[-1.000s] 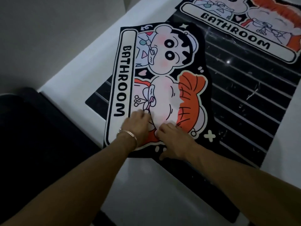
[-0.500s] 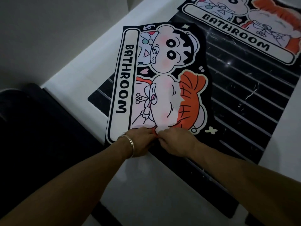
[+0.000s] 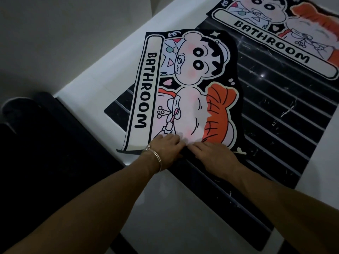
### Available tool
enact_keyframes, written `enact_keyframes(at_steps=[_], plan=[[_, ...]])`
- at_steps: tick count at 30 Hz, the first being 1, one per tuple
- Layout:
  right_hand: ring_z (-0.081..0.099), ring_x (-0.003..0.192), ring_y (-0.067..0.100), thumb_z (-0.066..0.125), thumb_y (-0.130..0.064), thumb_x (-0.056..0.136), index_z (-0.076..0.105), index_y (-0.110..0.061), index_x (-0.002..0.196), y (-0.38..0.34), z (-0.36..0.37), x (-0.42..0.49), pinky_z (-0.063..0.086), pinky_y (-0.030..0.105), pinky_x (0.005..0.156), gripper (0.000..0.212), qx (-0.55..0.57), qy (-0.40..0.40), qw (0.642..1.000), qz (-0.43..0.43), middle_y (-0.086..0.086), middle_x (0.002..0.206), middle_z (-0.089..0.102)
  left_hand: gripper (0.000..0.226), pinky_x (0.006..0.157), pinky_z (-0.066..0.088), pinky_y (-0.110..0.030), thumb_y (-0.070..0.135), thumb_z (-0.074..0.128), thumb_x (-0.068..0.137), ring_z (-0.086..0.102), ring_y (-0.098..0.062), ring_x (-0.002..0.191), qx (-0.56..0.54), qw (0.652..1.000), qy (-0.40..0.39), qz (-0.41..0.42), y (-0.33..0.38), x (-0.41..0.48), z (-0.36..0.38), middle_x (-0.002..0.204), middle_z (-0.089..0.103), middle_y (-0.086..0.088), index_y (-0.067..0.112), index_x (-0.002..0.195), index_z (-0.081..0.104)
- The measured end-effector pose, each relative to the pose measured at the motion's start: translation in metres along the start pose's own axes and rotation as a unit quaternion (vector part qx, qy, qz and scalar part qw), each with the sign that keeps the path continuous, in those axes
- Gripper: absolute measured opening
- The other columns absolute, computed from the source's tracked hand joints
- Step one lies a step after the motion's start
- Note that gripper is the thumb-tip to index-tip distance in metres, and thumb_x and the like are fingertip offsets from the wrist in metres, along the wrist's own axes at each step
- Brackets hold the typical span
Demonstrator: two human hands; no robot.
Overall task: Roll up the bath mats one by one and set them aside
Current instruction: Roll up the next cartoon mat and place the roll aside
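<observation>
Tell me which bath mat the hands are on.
The nearer bath mat: left hand and right hand press its near edge. The far bath mat, top right, lies untouched.

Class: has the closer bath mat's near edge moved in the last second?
Yes. The near edge has rolled forward along the black striped panel, baring more of it; left hand and right hand rest on the roll.
</observation>
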State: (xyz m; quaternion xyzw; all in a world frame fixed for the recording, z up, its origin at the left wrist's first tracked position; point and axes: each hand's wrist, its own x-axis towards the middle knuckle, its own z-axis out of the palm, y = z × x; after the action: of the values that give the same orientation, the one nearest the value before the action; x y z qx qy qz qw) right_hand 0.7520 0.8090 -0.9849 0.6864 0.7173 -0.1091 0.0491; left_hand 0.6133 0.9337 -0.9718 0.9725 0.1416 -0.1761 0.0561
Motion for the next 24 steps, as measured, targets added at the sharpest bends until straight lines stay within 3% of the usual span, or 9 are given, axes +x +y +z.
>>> enact_keyframes(at_steps=[4, 7, 12, 16, 19, 22, 23, 24], plan=[[0.064, 0.082, 0.025, 0.054, -0.009, 0.074, 0.064, -0.013, 0.109, -0.001, 0.002, 0.002, 0.05, 0.034, 0.063, 0.037, -0.012, 0.045, 0.999, 0.016, 0.005, 0.097, 0.066, 0.049, 0.098, 0.034, -0.04, 0.033, 0.046, 0.095, 0.042, -0.028, 0.118, 0.086, 0.995, 0.028, 0.028, 0.005, -0.001, -0.003, 0.135, 0.04, -0.012, 0.014, 0.139, 0.034], [0.06, 0.085, 0.028, 0.047, -0.016, 0.073, 0.066, -0.012, 0.101, -0.006, 0.004, 0.004, 0.049, 0.037, 0.069, 0.034, -0.034, 0.057, 0.997, 0.028, 0.008, 0.093, 0.063, 0.041, 0.098, 0.035, -0.042, 0.025, 0.044, 0.096, 0.045, -0.03, 0.118, 0.085, 0.996, 0.008, -0.007, 0.012, 0.001, -0.002, 0.137, 0.042, -0.013, 0.011, 0.134, 0.041], [0.059, 0.068, 0.029, 0.054, -0.019, 0.065, 0.065, -0.008, 0.085, -0.009, 0.003, 0.009, 0.047, 0.037, 0.055, 0.025, -0.002, 0.09, 0.995, 0.04, 0.01, 0.072, 0.06, 0.039, 0.094, 0.041, -0.043, 0.028, 0.037, 0.098, 0.046, -0.028, 0.116, 0.039, 0.998, -0.002, -0.045, 0.015, 0.0, -0.001, 0.13, 0.047, -0.01, 0.012, 0.134, 0.036], [0.058, 0.054, 0.028, 0.076, -0.016, 0.049, 0.063, -0.008, 0.073, -0.014, -0.004, 0.017, 0.045, 0.032, 0.044, 0.028, 0.005, 0.081, 0.993, 0.084, 0.009, 0.061, 0.058, 0.04, 0.092, 0.039, -0.042, 0.027, 0.025, 0.099, 0.047, -0.026, 0.111, 0.037, 0.997, 0.029, -0.061, 0.019, 0.001, 0.001, 0.126, 0.047, -0.008, 0.013, 0.136, 0.029], [0.056, 0.053, 0.027, 0.081, -0.019, 0.043, 0.062, -0.009, 0.074, -0.02, -0.003, 0.02, 0.045, 0.032, 0.047, 0.038, -0.001, 0.071, 0.991, 0.117, 0.01, 0.063, 0.058, 0.04, 0.085, 0.041, -0.041, 0.032, 0.029, 0.097, 0.05, -0.026, 0.103, 0.056, 0.996, 0.036, -0.064, 0.022, 0.003, 0.004, 0.119, 0.048, -0.01, 0.011, 0.131, 0.03], [0.059, 0.084, 0.03, 0.075, -0.026, 0.066, 0.057, -0.008, 0.104, -0.023, -0.012, 0.02, 0.046, 0.037, 0.069, 0.046, -0.017, 0.013, 0.992, 0.125, 0.013, 0.094, 0.059, 0.039, 0.081, 0.044, -0.038, 0.028, 0.045, 0.095, 0.052, -0.027, 0.099, 0.081, 0.994, 0.011, -0.071, 0.023, 0.004, 0.004, 0.114, 0.049, -0.012, 0.01, 0.127, 0.032], [0.058, 0.09, 0.03, 0.074, -0.026, 0.069, 0.054, -0.007, 0.11, -0.022, -0.011, 0.021, 0.045, 0.038, 0.073, 0.05, -0.03, -0.01, 0.991, 0.133, 0.014, 0.1, 0.057, 0.036, 0.08, 0.044, -0.037, 0.025, 0.045, 0.095, 0.054, -0.027, 0.099, 0.085, 0.993, 0.006, -0.077, 0.024, 0.006, 0.003, 0.113, 0.051, -0.012, 0.01, 0.126, 0.033], [0.06, 0.083, 0.03, 0.079, -0.026, 0.06, 0.058, -0.006, 0.105, -0.022, -0.016, 0.021, 0.046, 0.037, 0.068, 0.053, -0.028, -0.016, 0.991, 0.132, 0.014, 0.093, 0.059, 0.032, 0.077, 0.045, -0.036, 0.022, 0.043, 0.096, 0.056, -0.027, 0.097, 0.088, 0.993, 0.004, -0.08, 0.024, 0.008, 0.002, 0.112, 0.054, -0.012, 0.01, 0.125, 0.034]])
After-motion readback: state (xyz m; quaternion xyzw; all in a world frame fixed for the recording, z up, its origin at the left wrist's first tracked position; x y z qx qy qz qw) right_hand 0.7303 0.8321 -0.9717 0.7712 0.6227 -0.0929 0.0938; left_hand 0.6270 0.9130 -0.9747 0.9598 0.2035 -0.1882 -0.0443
